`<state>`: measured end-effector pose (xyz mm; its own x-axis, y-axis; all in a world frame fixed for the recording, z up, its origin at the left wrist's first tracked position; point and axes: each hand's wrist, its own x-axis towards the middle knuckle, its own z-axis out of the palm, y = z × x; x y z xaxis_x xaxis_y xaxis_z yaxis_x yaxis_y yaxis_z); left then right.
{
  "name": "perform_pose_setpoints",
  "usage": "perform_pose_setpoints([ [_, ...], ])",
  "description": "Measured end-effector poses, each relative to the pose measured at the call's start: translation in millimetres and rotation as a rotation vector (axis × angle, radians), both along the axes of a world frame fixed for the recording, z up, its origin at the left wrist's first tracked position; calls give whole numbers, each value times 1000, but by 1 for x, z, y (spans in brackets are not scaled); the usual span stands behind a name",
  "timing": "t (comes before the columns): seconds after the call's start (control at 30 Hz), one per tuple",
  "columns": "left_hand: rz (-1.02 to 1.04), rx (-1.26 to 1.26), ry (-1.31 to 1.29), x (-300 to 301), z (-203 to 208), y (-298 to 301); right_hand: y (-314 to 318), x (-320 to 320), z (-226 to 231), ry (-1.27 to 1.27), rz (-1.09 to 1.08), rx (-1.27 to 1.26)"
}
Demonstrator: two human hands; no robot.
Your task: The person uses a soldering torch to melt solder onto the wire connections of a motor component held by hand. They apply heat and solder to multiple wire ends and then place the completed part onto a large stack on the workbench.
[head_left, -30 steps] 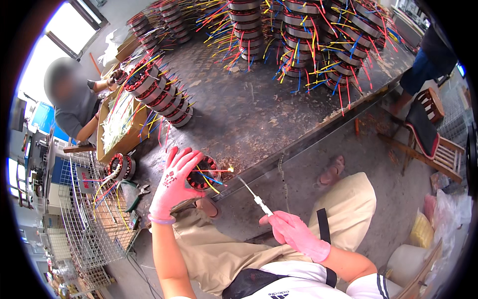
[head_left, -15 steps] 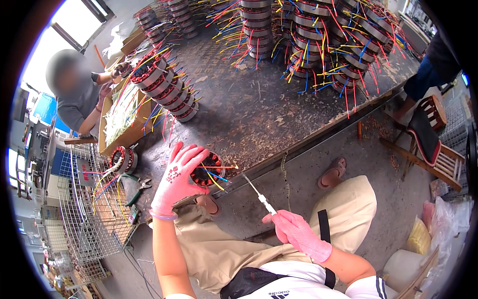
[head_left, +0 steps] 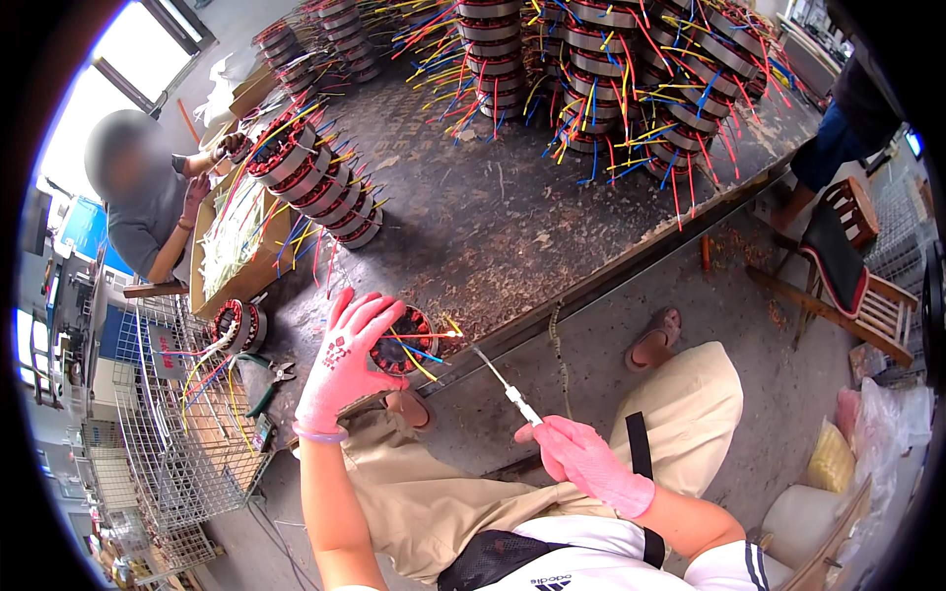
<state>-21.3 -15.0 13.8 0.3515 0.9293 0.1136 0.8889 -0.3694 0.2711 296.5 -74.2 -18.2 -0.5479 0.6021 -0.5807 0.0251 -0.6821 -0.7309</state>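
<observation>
Fingers of my pink-gloved left hand (head_left: 340, 362) curl around the left side of a red-wound ring (head_left: 394, 357) at the near edge of the worktop (head_left: 463, 227), grasping it with the thumb low and the others along its upper rim. The ring sits to the right of my palm, its red, yellow and blue leads (head_left: 424, 335) pointing rightward, away from the grip. My right hand (head_left: 591, 463), also gloved, clasps a slim white-handled tool (head_left: 517, 402), its thin tip near the lead ends but apart from them. Left of my left hand lie green-handled pliers (head_left: 264, 398) and a second wound ring (head_left: 239, 327); farther back, a stack of rings (head_left: 320, 187) stands beside an open carton (head_left: 254, 273), with a co-worker (head_left: 148, 227) at the carton's left.
</observation>
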Motion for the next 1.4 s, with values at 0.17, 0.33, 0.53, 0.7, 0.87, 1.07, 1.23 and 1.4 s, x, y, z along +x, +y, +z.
perform_pose_setpoints([
  [0.17,10,-30,10,-2,-1,0,0,-1,4,-11,11,28],
  [0.33,17,-7,-6,2,2,-1,1,0,5,6,23,52],
  [0.53,11,-10,-15,0,0,-1,2,-1,9,-8,27,53],
  [0.7,9,-16,-24,2,2,-1,1,-1,5,2,10,9],
  [0.87,8,-10,-25,2,2,-1,1,-1,5,-4,19,61],
  [1.07,7,-6,-27,2,1,-1,0,-1,3,-5,14,79],
  [1.23,9,-6,-21,3,2,-2,1,-1,6,-2,20,97],
  [1.4,10,-8,-26,2,1,-2,0,-1,4,1,10,92],
])
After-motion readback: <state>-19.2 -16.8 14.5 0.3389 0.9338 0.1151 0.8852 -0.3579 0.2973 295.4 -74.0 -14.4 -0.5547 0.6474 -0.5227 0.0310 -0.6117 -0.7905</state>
